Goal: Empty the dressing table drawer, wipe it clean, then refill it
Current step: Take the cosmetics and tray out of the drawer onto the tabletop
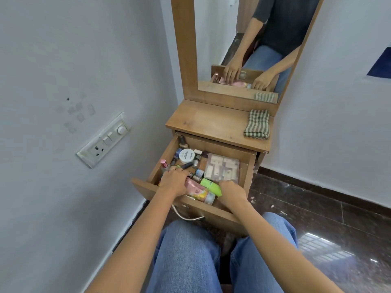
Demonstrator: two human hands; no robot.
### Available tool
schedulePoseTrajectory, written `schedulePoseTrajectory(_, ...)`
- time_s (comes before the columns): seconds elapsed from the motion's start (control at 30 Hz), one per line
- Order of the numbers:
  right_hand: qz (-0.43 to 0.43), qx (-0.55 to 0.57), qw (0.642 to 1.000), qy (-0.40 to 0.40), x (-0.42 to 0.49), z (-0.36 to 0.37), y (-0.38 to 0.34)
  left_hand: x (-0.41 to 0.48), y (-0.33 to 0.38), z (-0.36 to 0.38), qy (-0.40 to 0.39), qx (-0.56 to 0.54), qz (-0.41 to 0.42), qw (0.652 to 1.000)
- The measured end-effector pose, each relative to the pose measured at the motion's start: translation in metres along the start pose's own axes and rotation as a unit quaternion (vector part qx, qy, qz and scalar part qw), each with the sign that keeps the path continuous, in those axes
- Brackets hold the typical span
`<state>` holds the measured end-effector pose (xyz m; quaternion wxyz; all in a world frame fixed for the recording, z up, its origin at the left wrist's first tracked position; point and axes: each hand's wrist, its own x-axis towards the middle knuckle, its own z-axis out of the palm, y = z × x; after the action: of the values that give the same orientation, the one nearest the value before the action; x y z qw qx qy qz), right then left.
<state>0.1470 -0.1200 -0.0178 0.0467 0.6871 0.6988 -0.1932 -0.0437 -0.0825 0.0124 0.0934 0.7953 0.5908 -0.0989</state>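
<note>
Inside the open drawer (251,166), cosmetics lie crowded.
Left hand (173,180) lies over the pink tube (195,188); right hand (231,191) curls against the green bottle (210,185) (whether either grips, I cannot tell).

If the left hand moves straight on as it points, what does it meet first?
Probably the black tube, lying just beyond the left hand; depth is unclear.

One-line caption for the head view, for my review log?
Left hand and right hand reach among cosmetics in the open drawer; a folded checked cloth lies on the tabletop.
</note>
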Motion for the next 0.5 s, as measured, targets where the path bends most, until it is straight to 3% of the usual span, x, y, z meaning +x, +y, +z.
schedulePoseTrajectory(0.17,-0.002,0.057,0.998,0.036,0.002,0.002,0.004,0.011,-0.007,-0.006,-0.080,0.068,0.023,0.994)
schedulePoseTrajectory(0.33,-0.011,0.189,0.977,0.102,-0.001,0.000,0.009,0.017,-0.007,-0.017,-0.052,0.133,0.069,0.987)
schedulePoseTrajectory(0.5,-0.003,0.281,0.944,0.174,-0.003,0.003,0.012,0.012,-0.016,-0.025,-0.022,-0.023,0.060,0.998)
